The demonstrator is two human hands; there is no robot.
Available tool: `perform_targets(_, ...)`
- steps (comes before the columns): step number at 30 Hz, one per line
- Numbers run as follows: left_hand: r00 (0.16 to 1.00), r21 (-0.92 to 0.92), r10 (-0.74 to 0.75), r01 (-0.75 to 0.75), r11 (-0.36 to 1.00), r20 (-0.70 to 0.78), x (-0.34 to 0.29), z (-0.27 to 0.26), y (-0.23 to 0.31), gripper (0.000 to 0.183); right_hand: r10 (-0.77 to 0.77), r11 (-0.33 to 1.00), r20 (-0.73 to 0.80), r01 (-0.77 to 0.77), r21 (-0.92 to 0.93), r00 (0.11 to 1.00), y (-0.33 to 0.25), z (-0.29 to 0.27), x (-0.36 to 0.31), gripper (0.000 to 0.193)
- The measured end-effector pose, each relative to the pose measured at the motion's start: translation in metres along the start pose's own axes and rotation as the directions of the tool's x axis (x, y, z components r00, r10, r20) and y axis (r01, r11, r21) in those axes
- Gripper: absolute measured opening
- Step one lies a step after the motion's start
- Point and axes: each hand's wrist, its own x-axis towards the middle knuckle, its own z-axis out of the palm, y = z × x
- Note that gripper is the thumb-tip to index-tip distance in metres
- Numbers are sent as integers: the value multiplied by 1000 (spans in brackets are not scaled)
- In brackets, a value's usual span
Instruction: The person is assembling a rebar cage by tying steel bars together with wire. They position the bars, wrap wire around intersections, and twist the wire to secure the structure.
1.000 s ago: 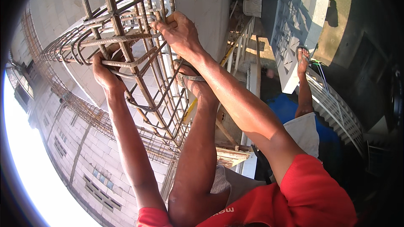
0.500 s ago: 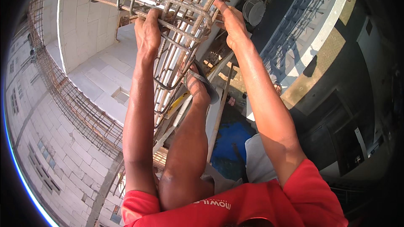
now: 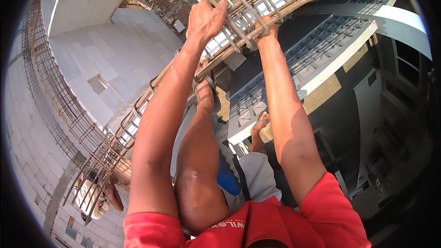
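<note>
A rebar cage [image 3: 294,1] of long rusty bars and bent stirrups runs from the lower left to the upper right along a wall top. My left hand [image 3: 205,20] is closed around the steel on the cage's near-left side, its thumb toward the stirrups. A short way to the right, my right hand [image 3: 268,30] grips the outer side of the cage beside a loose-looking stirrup [image 3: 268,1]; its fingertips are partly hidden by the bars. My left foot [image 3: 204,95] stands just below the cage, and my right foot [image 3: 261,123] rests on a ledge.
A grey lattice-patterned ledge [image 3: 303,55] with a pale edge lies to the right, above a deep drop. White block walls [image 3: 115,50] enclose the left side. Another rebar cage [image 3: 59,92] curves along the far left. A person in a pale top [image 3: 89,200] is low at left.
My view has turned, so the cage now slants up to the right. Both hands still hold the steel. My right foot and another person at lower left have come into view.
</note>
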Motion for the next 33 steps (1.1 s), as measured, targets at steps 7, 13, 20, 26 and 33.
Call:
perform_targets(7,991,-68,109,-114,991,-76,3,-1,-4,67,5,1000,273,3,-27,962,1,-10,13,9)
perform_targets(13,999,-39,-16,18,999,40,1,-5,-3,65,94,976,185,-54,-210,978,-7,-21,34,20)
perform_targets(20,998,-86,53,-50,995,24,-2,-10,-4,66,8,921,114,37,-387,993,0,-4,20,21)
perform_targets(26,999,-89,42,-41,995,2,0,-4,-9,65,15,985,245,28,-173,970,-1,-16,5,25)
perform_targets(33,998,-96,29,-35,995,-64,2,1,-10,68,-204,921,-7,189,-341,979,-26,-48,-59,30)
